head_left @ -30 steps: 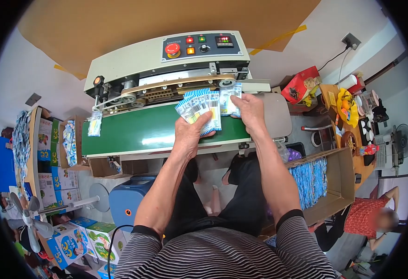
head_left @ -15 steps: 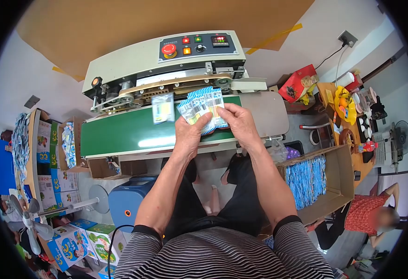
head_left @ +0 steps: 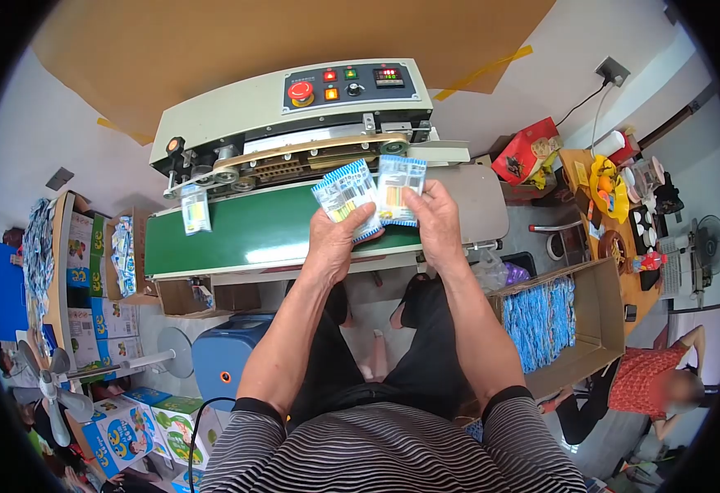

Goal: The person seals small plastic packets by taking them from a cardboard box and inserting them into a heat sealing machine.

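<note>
One small stack of packets (head_left: 347, 187) is gripped in our left hand (head_left: 331, 244), and one single packet (head_left: 402, 174) is pinched by our right hand (head_left: 439, 222), just beside it, at the centre of the frame over the green belt (head_left: 265, 232). We judge these packets light, soft and a little slippery, so it seems better to take them by the lower edge, without pressing the middle. Our two forearms (head_left: 283, 329) reach up from the lower frame, with hands turned inward, each thumb (head_left: 363, 214) lying on top
</note>
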Motion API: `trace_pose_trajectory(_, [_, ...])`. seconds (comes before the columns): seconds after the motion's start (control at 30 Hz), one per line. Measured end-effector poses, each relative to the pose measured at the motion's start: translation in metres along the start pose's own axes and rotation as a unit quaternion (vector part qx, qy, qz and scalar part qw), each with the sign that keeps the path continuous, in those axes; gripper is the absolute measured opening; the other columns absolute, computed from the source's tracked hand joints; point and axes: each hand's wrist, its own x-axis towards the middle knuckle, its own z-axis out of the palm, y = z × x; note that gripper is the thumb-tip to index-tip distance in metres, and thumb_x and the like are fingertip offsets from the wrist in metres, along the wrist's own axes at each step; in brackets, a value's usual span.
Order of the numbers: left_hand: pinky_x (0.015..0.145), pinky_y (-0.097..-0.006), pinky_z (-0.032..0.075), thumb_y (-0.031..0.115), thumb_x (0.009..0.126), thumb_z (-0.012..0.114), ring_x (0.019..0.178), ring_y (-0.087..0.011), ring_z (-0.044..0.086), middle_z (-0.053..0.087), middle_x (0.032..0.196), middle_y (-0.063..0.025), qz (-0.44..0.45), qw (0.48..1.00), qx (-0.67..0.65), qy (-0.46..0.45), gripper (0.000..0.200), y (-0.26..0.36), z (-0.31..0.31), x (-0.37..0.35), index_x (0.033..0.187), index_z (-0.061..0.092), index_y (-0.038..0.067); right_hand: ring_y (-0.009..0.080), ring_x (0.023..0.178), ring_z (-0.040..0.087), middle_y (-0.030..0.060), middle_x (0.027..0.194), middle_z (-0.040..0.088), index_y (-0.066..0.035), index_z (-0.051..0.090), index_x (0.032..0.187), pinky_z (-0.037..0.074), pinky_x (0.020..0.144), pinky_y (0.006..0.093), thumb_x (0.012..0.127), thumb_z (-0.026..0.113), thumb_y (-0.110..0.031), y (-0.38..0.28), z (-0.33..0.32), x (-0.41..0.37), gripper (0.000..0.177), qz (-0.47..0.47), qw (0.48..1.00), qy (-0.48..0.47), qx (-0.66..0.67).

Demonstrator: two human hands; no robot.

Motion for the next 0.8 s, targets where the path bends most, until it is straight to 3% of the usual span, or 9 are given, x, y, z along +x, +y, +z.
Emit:
trace_pose_trajectory(0.13, [0.079, -0.0388, 0.066, 0.009, 0.093, 0.076, 0.095, -0.0199, 0.073, 0.073, 0.112, -0.0096, 0.014, 1.0, 0.009, 0.026, 0.032, -0.003, -0.009, 0.005, 0.121, 0.064, 0.002, 0.018, 0.094, 0.073, 0.0165, 0.107, 0.074, 0.007, 0.059, 0.124, 0.06, 0.083, 0.031, 0.1, 0.066, -0.007, -0.003, -0.018, 0.013, 0.029, 0.025, 0.995, 0.096, 0.004])
trace_pose_trajectory(0.27, [0.077, -0.0345, 0.065, 0.009, 0.091, 0.078, 0.095, -0.0187, 0.072, 0.073, 0.113, -0.0103, 0.013, 0.999, 0.008, 0.034, 0.033, -0.001, -0.009, 0.005, 0.12, 0.065, 0.0, 0.0195, 0.092, 0.074, 0.0172, 0.108, 0.074, 0.01, 0.062, 0.12, 0.061, 0.079, 0.0312, 0.1, 0.066, -0.008, -0.012, -0.035, 0.024, 0.027, 0.051, 0.99, 0.126, -0.03])
trace_pose_trajectory(0.7, [0.074, -0.0318, 0.063, 0.006, 0.09, 0.078, 0.093, -0.0169, 0.072, 0.073, 0.114, -0.0107, 0.035, 0.998, 0.028, 0.044, 0.037, 0.002, -0.009, 0.007, 0.124, 0.065, 0.0, 0.0178, 0.088, 0.073, 0.0159, 0.1, 0.075, 0.011, 0.065, 0.115, 0.061, 0.076, 0.0306, 0.1, 0.065, -0.007, 0.02, -0.012, 0.055, 0.023, 0.092, 0.987, 0.085, -0.1])
trace_pose_trajectory(0.8, [0.073, -0.0314, 0.063, 0.006, 0.09, 0.078, 0.092, -0.0167, 0.072, 0.073, 0.114, -0.0105, 0.029, 0.998, 0.031, 0.049, 0.037, 0.003, -0.01, 0.005, 0.123, 0.065, 0.0, 0.0169, 0.091, 0.073, 0.0135, 0.101, 0.074, 0.008, 0.066, 0.116, 0.06, 0.077, 0.0314, 0.102, 0.063, -0.013, 0.025, 0.003, 0.057, 0.025, 0.089, 0.967, 0.093, -0.222])
